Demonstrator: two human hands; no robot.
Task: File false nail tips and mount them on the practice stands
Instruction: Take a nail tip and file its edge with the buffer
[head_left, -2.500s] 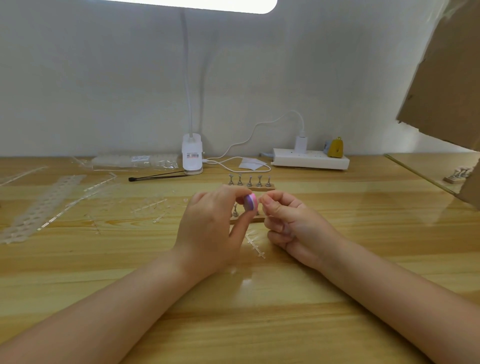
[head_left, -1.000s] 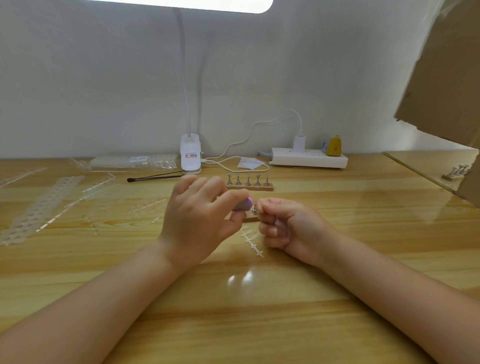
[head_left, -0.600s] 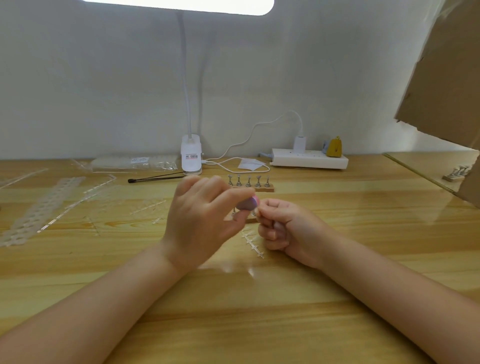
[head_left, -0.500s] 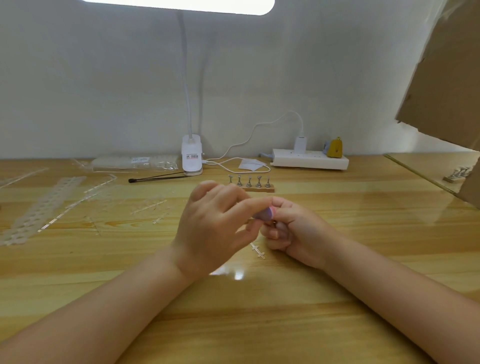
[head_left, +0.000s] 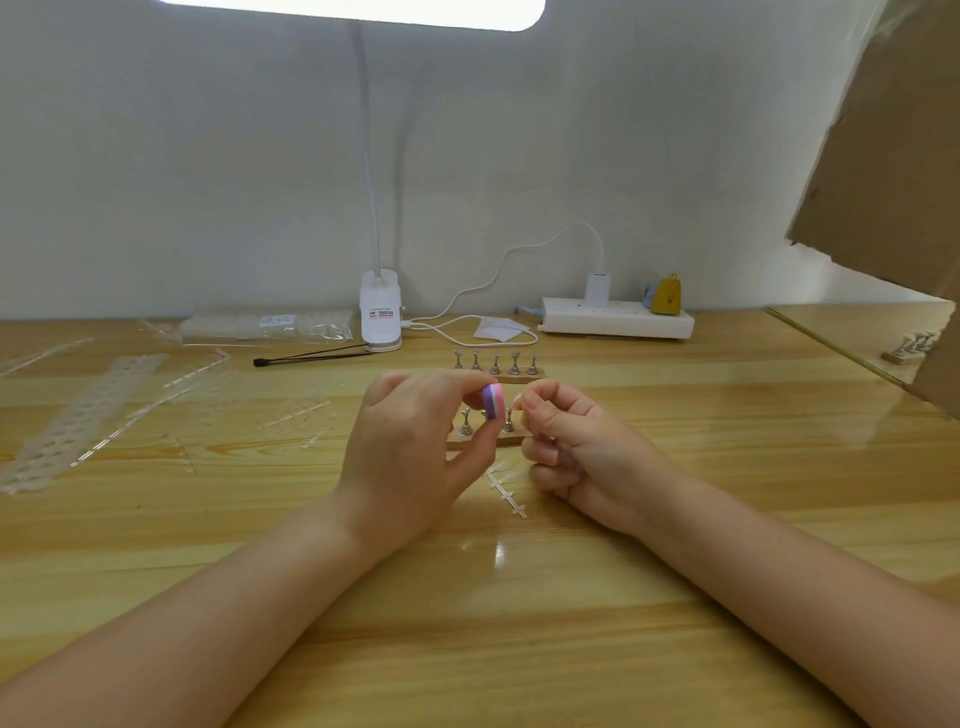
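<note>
Holding a small pink-and-purple striped filing block (head_left: 494, 400) pinched between thumb and fingertips, my left hand (head_left: 410, 457) hovers above the wooden surface (head_left: 519, 623), its grip clamped on that block. My right hand (head_left: 576, 452) sits just beside it, fingers curled in, with thumb and forefinger pinching a tiny clear false nail tip (head_left: 518, 399) close to the block's edge; whether the 2 touch I cannot tell. Directly behind my hands stands a near wooden practice stand with small metal pegs (head_left: 485, 434), partly hidden by my fingers. Farther back is a second wooden stand carrying 5 metal pegs (head_left: 496, 366). A clear plastic sprue strip (head_left: 506, 491) lies on the surface between my wrists. Off to my left lie clear nail-tip strips (head_left: 78, 415), and a white clip lamp base (head_left: 381, 317) and a white power strip (head_left: 618, 322) sit along the wall.
</note>
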